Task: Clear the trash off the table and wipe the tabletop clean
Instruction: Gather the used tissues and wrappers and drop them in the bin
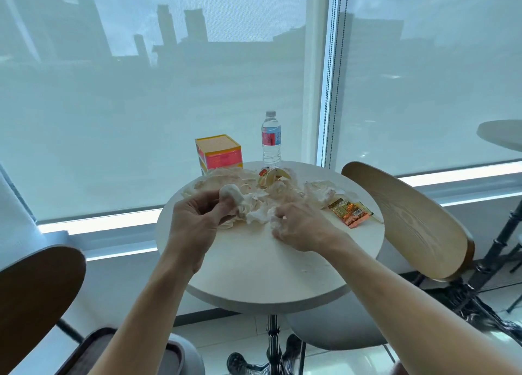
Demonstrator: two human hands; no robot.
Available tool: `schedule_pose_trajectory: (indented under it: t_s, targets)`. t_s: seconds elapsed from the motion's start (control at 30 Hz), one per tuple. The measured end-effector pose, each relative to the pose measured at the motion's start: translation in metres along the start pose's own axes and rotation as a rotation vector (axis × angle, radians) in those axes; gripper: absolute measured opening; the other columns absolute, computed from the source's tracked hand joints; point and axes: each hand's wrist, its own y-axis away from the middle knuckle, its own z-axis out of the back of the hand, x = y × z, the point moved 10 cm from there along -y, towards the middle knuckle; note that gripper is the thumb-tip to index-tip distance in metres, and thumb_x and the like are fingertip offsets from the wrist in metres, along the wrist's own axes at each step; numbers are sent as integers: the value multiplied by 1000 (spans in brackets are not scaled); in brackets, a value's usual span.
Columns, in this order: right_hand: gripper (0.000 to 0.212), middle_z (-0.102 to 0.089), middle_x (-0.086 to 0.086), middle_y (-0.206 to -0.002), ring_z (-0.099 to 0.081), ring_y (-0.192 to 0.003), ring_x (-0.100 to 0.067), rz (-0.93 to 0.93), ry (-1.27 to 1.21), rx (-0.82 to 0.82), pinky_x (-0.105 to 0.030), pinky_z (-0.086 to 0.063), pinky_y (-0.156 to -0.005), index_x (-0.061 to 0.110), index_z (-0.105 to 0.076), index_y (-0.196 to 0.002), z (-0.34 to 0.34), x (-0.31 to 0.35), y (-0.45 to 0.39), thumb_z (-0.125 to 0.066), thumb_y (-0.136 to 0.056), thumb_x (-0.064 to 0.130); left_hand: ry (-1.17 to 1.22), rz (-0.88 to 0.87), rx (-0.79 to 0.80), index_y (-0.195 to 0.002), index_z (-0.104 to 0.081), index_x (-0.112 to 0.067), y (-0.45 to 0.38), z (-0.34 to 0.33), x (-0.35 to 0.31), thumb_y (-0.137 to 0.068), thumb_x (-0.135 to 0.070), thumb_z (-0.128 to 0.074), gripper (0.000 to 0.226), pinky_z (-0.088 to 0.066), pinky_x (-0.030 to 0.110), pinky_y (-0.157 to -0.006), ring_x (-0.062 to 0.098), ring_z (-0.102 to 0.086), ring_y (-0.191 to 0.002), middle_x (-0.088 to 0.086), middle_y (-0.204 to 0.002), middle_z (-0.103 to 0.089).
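Observation:
A small round white table (262, 273) carries a heap of crumpled white tissues (255, 205) across its far half. My left hand (195, 219) grips a balled tissue (230, 195) at the heap's left side. My right hand (299, 227) presses down with curled fingers on more crumpled tissue (272, 220) near the middle. An orange snack wrapper (350, 212) lies flat to the right of my right hand. A yellow and red wrapper (271, 176) sits at the back of the heap. More crumpled paper (319, 193) lies at the right.
A water bottle (271, 140) and an orange box (219, 152) stand at the table's far edge by the window. A wooden chair (406, 219) stands to the right, another chair back (36, 292) at lower left. A dark bin (158, 355) sits below.

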Motion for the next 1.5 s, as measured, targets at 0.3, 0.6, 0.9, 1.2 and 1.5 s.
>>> schedule_pose_trajectory:
  t_s: [0.3,0.6,0.9,1.2,1.5]
  targets:
    - [22,-51,2,-93,-52,-91,-15,77,-418,-248,-28,-38,-77,22,-72,-109,58,-3,22,-58,-97,35,-8,31,-11,-95,-75,-10,9,-10,3,-86,-12,-67,11,-57,19,-74,17,-73,-85,6,-90,-77]
    - [21,-66,-14,-85,-55,-69,-15,134,-574,-289,-33,-49,-68,23,-72,-94,81,-36,68,-62,-94,41,55,40,99,-87,-75,-9,34,-62,8,-79,-16,-67,13,-58,20,-76,18,-73,-83,9,-87,-77]
    - [31,-62,6,-74,-57,-63,-5,7,-692,-216,-26,-47,-62,26,-69,-84,45,-112,138,-58,-92,54,56,37,259,-77,-78,-17,80,-133,18,-80,-15,-65,13,-55,20,-73,19,-72,-75,10,-81,-76]
    - [14,-60,11,-75,-56,-70,-6,-243,-608,-17,-21,-44,-64,28,-63,-82,-59,-203,210,-65,-93,37,16,38,449,-87,-76,-17,134,-201,31,-78,-14,-67,12,-57,24,-76,19,-73,-82,6,-87,-77]
    - [28,-65,9,-90,-62,-85,-11,-470,-532,108,-29,-51,-79,25,-70,-103,-118,-274,242,-56,-94,48,-140,115,548,-88,-77,-23,186,-239,99,-82,-17,-69,12,-54,21,-74,14,-73,-80,-1,-86,-77]
